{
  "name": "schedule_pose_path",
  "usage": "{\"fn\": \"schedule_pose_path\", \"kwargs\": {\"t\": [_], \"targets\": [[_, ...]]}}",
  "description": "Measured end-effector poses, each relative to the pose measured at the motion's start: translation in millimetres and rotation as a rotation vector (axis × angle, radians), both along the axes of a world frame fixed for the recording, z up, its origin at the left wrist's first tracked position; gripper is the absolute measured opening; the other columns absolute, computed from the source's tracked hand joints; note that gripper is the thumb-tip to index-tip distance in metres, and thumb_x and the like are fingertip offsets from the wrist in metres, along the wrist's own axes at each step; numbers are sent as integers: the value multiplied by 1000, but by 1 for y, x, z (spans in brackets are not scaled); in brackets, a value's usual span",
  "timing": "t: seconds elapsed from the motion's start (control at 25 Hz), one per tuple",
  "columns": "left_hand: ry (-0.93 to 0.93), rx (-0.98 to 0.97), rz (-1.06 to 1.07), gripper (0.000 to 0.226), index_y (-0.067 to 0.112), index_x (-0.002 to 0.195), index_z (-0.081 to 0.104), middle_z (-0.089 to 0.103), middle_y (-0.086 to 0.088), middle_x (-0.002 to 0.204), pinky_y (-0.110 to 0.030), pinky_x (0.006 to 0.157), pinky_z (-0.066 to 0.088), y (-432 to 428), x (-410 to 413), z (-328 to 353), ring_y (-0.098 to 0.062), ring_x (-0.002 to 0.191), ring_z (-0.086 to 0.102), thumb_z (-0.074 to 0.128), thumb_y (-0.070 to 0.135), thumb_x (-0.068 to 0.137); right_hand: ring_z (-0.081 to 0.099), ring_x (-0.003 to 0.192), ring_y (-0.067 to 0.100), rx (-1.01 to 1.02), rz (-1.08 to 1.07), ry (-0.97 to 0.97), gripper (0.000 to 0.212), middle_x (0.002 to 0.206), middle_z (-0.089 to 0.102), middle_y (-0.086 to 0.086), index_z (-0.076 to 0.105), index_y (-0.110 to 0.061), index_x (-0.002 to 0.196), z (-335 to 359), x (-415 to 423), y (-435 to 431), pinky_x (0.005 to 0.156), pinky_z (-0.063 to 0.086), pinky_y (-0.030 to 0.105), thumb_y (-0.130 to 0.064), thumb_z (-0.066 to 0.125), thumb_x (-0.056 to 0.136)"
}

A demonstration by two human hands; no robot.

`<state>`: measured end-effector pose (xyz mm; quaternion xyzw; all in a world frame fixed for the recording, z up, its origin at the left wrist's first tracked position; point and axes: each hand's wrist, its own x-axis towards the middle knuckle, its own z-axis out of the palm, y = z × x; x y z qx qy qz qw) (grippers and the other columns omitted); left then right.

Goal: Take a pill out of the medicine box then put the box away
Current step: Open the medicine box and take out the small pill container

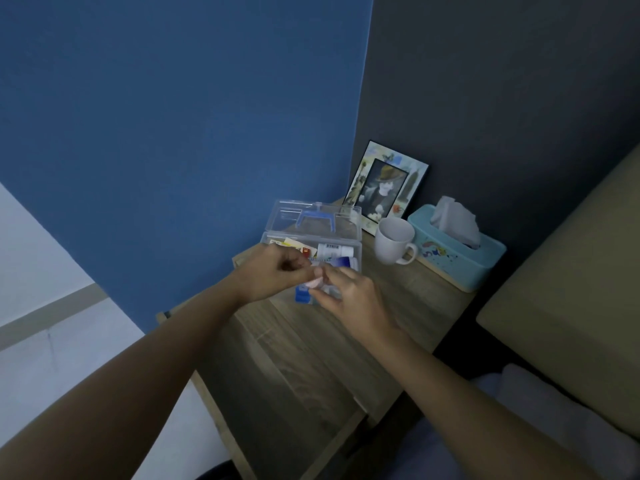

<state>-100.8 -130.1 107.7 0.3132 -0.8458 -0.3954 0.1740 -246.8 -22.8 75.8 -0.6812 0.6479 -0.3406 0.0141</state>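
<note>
A clear plastic medicine box (356, 252) stands open on the wooden bedside table (304, 348), its lid (311, 216) with a blue handle tipped back. Inside lie a white bottle (334, 250), sachets and a blue-labelled item. A blue latch (302, 295) shows at the box's front. Just in front of the box my left hand (273, 273) and my right hand (349, 299) meet, fingertips pinched together on a small pink and white item (316, 283), blurred, perhaps a pill pack. The hands hide the front of the box.
A white mug (393, 240) stands right of the box, a teal tissue box (457, 252) beyond it, and a picture frame (386, 187) leans on the dark wall behind. A beige bed (571, 289) lies to the right. Blue wall on the left.
</note>
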Motion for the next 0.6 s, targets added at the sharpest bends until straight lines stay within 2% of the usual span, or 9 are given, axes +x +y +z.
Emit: {"fn": "schedule_pose_path", "kwargs": {"t": [0.08,0.12,0.24,0.32,0.44,0.6], "targets": [[22,58,-19,14,25,83,73,75,4,78,-18,71,50,0,2,0,-2,74,67,73,37,76,66,84,28,-12,-19,2,42,97,69,16,57,-9,124,-1,-3,0,71,55,44,-27,62,87],[17,53,-13,15,25,83,73,75,5,78,-19,72,51,-1,2,-1,-3,75,67,75,37,74,66,84,28,-17,-21,1,42,96,69,16,58,-8,124,-1,-4,-1,70,55,44,-28,62,87],[-59,-23,21,31,19,76,72,72,-6,71,-26,64,47,-3,-2,-6,-12,64,63,67,49,76,66,88,26,-4,-11,-6,46,101,69,15,55,-9,126,-3,-4,1,74,55,44,-34,55,88],[-74,-42,24,39,18,76,72,71,-9,73,-26,64,47,-2,-4,-7,-14,66,63,62,55,77,66,90,25,3,-8,-30,47,105,69,15,55,-9,127,-3,-6,2,75,56,42,-35,53,87],[56,106,19,28,21,91,71,73,-3,85,-26,76,52,3,-6,-5,-11,80,68,74,42,72,67,87,27,-26,-29,-46,43,101,70,17,57,-7,123,-4,-10,3,73,57,44,-24,65,84],[16,65,45,28,17,90,67,72,-13,86,-33,72,53,6,-12,-10,-21,76,68,71,41,76,67,88,27,-26,-48,-63,44,101,70,18,57,-6,123,-7,-13,6,74,57,44,-22,67,83]]}}
